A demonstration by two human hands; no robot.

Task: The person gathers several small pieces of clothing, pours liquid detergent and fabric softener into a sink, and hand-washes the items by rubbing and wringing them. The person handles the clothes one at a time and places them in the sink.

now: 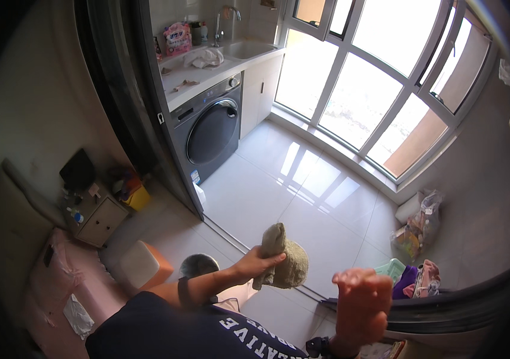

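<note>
Forward of the person, a dark washing machine (210, 134) sits beneath a white counter (177, 96) with a sink (249, 49); a white cloth (206, 57) and a pink package (178, 39) rest on the counter. A floor track (226, 239) crosses the tiled floor, and a dark door frame (174, 155) stands at its left end. Filled plastic bags (413, 230) and a pale green basket (391, 267) are located at right, the basket beside purple fabric (404, 281). An orange-sided stool (145, 263) is positioned at left, near a nightstand (102, 221). The left hand (262, 262) grips an olive-beige fabric bundle (294, 266), held above the track. The bundle has a textured surface, one narrow upright portion and one rounded portion; fingers cover part of it. The right hand (363, 305) is raised, blurred, fingers bent; whether it is closed cannot be determined.
</note>
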